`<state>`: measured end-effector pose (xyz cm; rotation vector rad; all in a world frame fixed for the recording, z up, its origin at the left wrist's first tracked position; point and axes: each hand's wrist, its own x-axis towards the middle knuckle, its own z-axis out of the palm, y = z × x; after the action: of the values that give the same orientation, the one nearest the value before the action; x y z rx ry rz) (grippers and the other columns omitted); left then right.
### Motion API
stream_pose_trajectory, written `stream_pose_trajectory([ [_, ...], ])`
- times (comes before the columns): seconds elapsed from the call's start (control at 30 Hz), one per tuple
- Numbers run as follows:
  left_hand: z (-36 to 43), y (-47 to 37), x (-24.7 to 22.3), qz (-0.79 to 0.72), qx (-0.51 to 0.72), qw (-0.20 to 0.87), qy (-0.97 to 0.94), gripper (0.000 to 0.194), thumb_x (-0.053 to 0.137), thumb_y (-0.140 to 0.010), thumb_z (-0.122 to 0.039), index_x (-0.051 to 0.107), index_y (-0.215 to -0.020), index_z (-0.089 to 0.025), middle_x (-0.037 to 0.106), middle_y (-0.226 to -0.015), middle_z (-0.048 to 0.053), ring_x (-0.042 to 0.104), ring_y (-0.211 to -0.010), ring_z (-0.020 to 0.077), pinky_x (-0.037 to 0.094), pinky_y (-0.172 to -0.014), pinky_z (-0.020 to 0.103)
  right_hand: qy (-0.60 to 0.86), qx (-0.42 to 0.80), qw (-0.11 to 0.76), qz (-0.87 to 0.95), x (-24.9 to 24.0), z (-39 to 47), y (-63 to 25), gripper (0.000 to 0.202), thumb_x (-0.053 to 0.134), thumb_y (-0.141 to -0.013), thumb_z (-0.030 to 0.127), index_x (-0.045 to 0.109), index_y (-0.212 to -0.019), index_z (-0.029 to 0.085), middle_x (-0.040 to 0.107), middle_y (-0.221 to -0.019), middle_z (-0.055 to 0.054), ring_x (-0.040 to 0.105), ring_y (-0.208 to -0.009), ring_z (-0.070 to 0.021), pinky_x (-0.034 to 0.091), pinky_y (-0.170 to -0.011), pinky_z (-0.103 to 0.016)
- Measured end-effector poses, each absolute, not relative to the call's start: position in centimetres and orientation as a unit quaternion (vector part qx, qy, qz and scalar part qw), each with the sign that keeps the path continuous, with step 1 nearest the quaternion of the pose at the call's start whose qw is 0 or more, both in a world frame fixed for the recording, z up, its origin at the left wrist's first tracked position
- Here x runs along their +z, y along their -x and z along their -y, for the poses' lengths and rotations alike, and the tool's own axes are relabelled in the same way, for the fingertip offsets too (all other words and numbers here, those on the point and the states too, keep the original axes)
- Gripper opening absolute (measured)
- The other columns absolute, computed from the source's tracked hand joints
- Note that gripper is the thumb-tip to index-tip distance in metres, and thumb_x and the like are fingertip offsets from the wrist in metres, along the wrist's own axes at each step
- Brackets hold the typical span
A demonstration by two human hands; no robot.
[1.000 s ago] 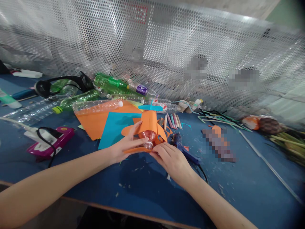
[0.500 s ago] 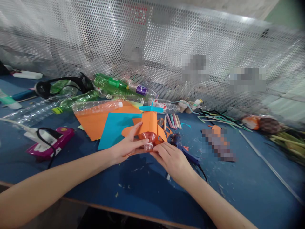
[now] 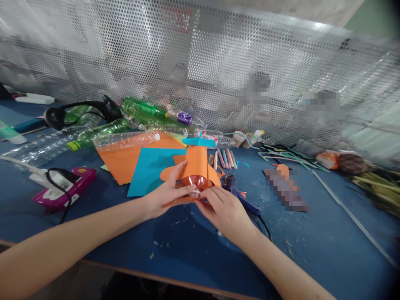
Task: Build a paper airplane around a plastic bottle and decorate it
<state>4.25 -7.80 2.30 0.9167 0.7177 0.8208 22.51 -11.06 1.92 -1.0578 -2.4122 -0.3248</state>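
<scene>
A toy plane (image 3: 196, 162) made from a clear plastic bottle wrapped in orange paper points its neck toward me. Blue paper fins (image 3: 198, 142) stand at its far end, and orange wings stick out at both sides. My left hand (image 3: 173, 189) grips it from the left, thumb by the bottle neck (image 3: 196, 193). Just under the neck runs an orange paper strip (image 3: 184, 201) between my two hands. My right hand (image 3: 223, 205) is closed at the right of the neck, fingertips curled on the strip's right end; part of its grip is hidden.
Right of my hand lies a blue glue gun (image 3: 246, 203) with a black cord. Chalk-like sticks (image 3: 227, 159) lie behind it. To the left are blue paper (image 3: 150, 171), orange paper (image 3: 117, 160), plastic bottles (image 3: 104, 130) and a purple power box (image 3: 67, 189). A perforated metal screen (image 3: 162, 54) borders the back.
Hardly anything differs. The bottle plane's neck and both hands have shifted very slightly, and the orange strip under the neck shows a little more.
</scene>
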Motion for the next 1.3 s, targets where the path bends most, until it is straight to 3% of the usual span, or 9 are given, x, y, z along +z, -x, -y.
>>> stream_pose_trajectory([
  [0.23, 8.1, -4.3, 2.2, -0.312, 0.384, 0.76, -0.421, 0.098, 0.07, -0.079, -0.018, -0.001, -0.146, -0.034, 0.062, -0.114, 0.012, 0.064, -0.097, 0.0229, 0.048, -0.089, 0.042, 0.402, -0.079, 0.261, 0.874, 2.0, 11.1, -22.7, 0.018, 0.047, -0.093, 0.025, 0.052, -0.076, 0.019, 0.061, -0.069, -0.004, 0.058, -0.067, -0.0177, 0.048, -0.065, -0.031],
  [0.4, 8.2, -4.3, 2.8, -0.317, 0.398, 0.751, -0.42, 0.098, 0.07, -0.078, -0.017, 0.004, -0.145, -0.042, 0.052, -0.13, 0.01, 0.061, -0.105, 0.027, 0.051, -0.087, 0.041, 0.433, -0.021, 0.303, 0.849, 1.6, 10.9, -22.8, 0.018, 0.061, -0.084, 0.036, 0.051, -0.085, 0.021, 0.062, -0.079, -0.004, 0.06, -0.076, -0.019, 0.05, -0.067, -0.031],
  [0.53, 8.1, -4.2, 3.1, -0.333, 0.397, 0.74, -0.429, 0.094, 0.069, -0.079, -0.014, 0.007, -0.144, -0.043, 0.045, -0.137, 0.009, 0.054, -0.116, 0.0286, 0.051, -0.087, 0.039, 0.455, -0.003, 0.315, 0.833, 1.1, 10.7, -22.8, 0.016, 0.062, -0.083, 0.03, 0.049, -0.086, 0.022, 0.062, -0.079, -0.003, 0.061, -0.075, -0.0192, 0.05, -0.066, -0.031],
  [0.63, 7.8, -3.9, 2.7, -0.32, 0.379, 0.76, -0.419, 0.096, 0.067, -0.081, -0.017, 0.0, -0.145, -0.042, 0.049, -0.134, 0.01, 0.058, -0.111, 0.0283, 0.052, -0.086, 0.04, 0.456, 0.036, 0.333, 0.825, 1.1, 10.7, -22.7, 0.022, 0.066, -0.079, 0.029, 0.05, -0.092, 0.022, 0.064, -0.084, -0.003, 0.063, -0.078, -0.0199, 0.052, -0.068, -0.032],
  [0.73, 7.3, -3.5, 2.5, -0.294, 0.374, 0.781, -0.405, 0.096, 0.067, -0.082, -0.021, -0.003, -0.145, -0.041, 0.056, -0.126, 0.009, 0.062, -0.105, 0.0275, 0.051, -0.087, 0.042, 0.44, 0.124, 0.344, 0.82, 1.6, 10.8, -22.7, 0.036, 0.067, -0.078, 0.025, 0.05, -0.11, 0.023, 0.064, -0.102, -0.006, 0.064, -0.09, -0.0195, 0.054, -0.078, -0.034],
  [0.97, 6.3, -2.4, 4.2, -0.272, 0.364, 0.766, -0.455, 0.07, 0.062, -0.086, -0.034, 0.021, -0.144, -0.037, 0.059, -0.124, 0.01, 0.065, -0.098, 0.0286, 0.051, -0.083, 0.044, 0.411, 0.267, 0.363, 0.792, 2.7, 10.7, -23.1, 0.042, 0.057, -0.085, 0.019, 0.048, -0.125, 0.023, 0.057, -0.126, -0.008, 0.058, -0.11, -0.0203, 0.048, -0.095, -0.039],
  [1.07, 5.7, -1.9, 4.8, -0.243, 0.318, 0.785, -0.473, 0.055, 0.05, -0.09, -0.046, 0.034, -0.139, -0.027, 0.065, -0.11, 0.012, 0.066, -0.094, 0.0279, 0.048, -0.088, 0.046, 0.39, 0.347, 0.399, 0.754, 2.3, 10.5, -23.4, 0.035, 0.054, -0.088, 0.023, 0.049, -0.123, 0.023, 0.057, -0.125, -0.009, 0.06, -0.107, -0.0204, 0.05, -0.092, -0.038],
  [1.17, 5.1, -1.4, 4.8, -0.175, 0.251, 0.821, -0.482, 0.054, 0.046, -0.088, -0.055, 0.046, -0.127, -0.017, 0.065, -0.105, 0.013, 0.063, -0.098, 0.0289, 0.043, -0.094, 0.049, 0.367, 0.384, 0.417, 0.737, 2.1, 10.4, -23.5, 0.031, 0.054, -0.089, 0.026, 0.051, -0.12, 0.024, 0.06, -0.119, -0.008, 0.06, -0.105, -0.0196, 0.05, -0.092, -0.036],
  [1.3, 5.0, -1.0, 4.6, -0.177, 0.241, 0.771, -0.563, 0.037, 0.059, -0.085, -0.035, 0.051, -0.117, -0.019, 0.055, -0.121, 0.009, 0.057, -0.108, 0.0246, 0.044, -0.095, 0.044, 0.361, 0.386, 0.415, 0.741, 2.1, 10.5, -23.2, 0.034, 0.055, -0.089, 0.028, 0.049, -0.122, 0.026, 0.058, -0.119, -0.007, 0.057, -0.106, -0.0193, 0.049, -0.091, -0.035],
])
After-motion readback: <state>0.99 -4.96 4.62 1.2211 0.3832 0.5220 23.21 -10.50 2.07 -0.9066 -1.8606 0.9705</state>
